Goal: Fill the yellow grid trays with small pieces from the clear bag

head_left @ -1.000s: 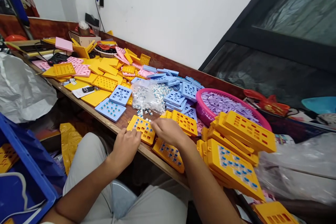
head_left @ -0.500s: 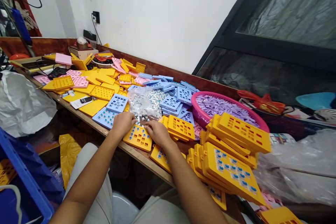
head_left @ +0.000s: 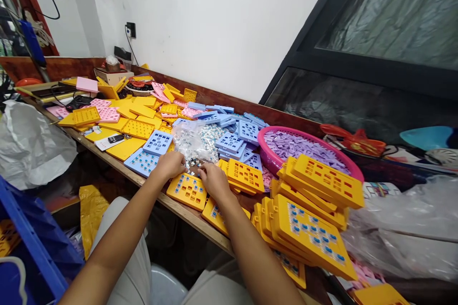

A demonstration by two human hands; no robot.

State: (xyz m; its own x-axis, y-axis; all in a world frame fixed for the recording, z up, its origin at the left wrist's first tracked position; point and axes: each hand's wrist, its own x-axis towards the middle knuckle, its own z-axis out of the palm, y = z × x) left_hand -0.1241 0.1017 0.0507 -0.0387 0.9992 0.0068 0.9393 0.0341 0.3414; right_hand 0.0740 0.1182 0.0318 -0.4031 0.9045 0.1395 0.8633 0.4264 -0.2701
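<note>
The left hand (head_left: 172, 164) has left the yellow panel (head_left: 186, 192), lower centre, joining the right hand (head_left: 213, 179) by the loose switches (head_left: 192, 163); the panel, part-filled (several holes gape), lacks that hold. Whether either hand pinches anything, I can't tell.

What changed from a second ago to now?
The left hand let go of the flat yellow plastic panel with square holes and moved forward to the loose small white-and-blue pieces beyond it. The right hand shifted forward towards them too. The round pink plastic basket stayed put.
</note>
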